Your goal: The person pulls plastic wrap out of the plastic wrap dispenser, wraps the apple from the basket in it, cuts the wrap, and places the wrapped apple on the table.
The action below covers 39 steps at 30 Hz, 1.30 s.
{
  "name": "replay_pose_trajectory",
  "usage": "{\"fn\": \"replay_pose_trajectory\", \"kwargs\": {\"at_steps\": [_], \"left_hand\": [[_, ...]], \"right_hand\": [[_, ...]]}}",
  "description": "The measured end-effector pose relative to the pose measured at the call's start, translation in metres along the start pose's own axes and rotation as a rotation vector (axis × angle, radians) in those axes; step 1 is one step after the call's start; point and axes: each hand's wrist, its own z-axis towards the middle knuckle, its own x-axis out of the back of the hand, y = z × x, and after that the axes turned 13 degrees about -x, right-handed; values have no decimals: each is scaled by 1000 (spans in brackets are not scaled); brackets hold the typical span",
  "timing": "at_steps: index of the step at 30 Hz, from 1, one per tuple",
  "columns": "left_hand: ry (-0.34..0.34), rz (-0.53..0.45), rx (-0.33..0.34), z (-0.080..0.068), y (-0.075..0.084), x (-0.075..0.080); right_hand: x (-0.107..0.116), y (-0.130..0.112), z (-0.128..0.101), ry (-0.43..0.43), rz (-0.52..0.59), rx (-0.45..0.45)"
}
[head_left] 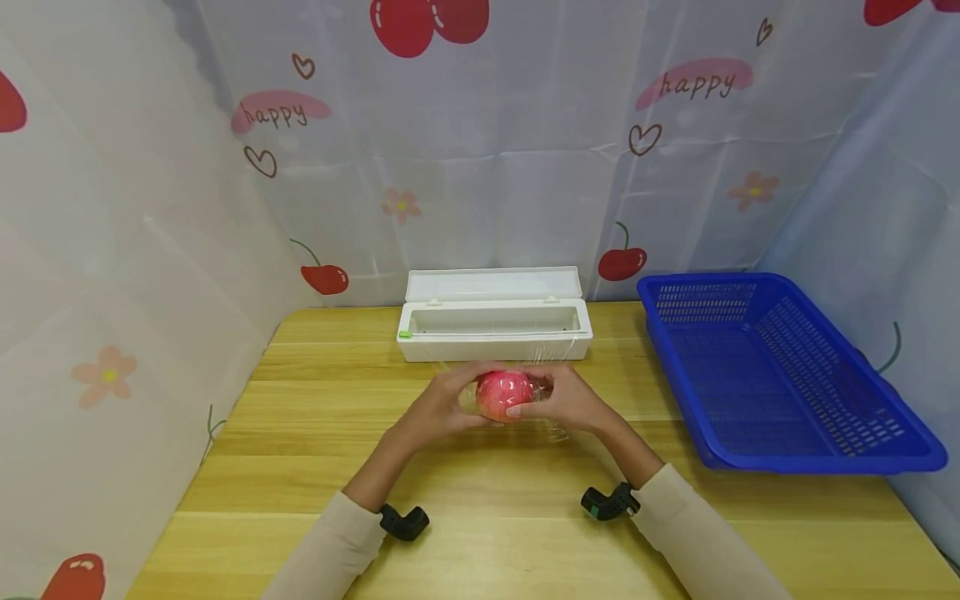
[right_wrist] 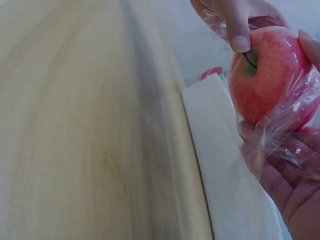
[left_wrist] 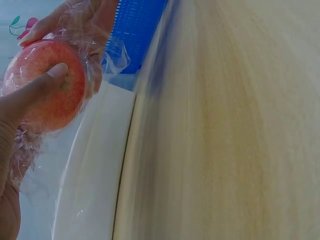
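Both hands cup the round pink-red apple (head_left: 503, 394) above the wooden table (head_left: 480, 517), near the white plastic wrap dispenser box (head_left: 493, 323). Left hand (head_left: 442, 406) and right hand (head_left: 567, 398) curl round it, pinching thin clear cling film (right_wrist: 280, 135). Firm but bruisable fruit; flimsy, clingy film, so I'd grip the sides.

Both my forearms reach forward and meet in front of me. My left hand (head_left: 442, 406) and my right hand (head_left: 566, 400) face each other, fingers curled inward, thumbs pressing on top.

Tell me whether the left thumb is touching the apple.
Touching. The left wrist view shows the left hand with its thumb pressed on the apple by the stem.
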Motion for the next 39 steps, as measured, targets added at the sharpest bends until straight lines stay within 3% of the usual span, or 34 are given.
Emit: {"fn": "replay_pose_trajectory", "kwargs": {"at_steps": [6,10,14,25,32,39], "left_hand": [[25,-17,-23,0,-3,-1],[27,-13,-18,0,-6,-3],[36,-21,16,-1,-6,-3],[91,-123,118,-1,-4,-1],[101,-134,194,-4,-3,0],[116,-151,213,-3,-3,0]], "right_hand": [[5,-3,-1,-49,-32,23],[6,-4,-3,-7,-82,38],[6,-4,-4,47,-106,74],[1,-8,-5,123,-5,230],[-6,-6,-4,165,-118,309],[-7,-4,-2,180,-174,352]]}}
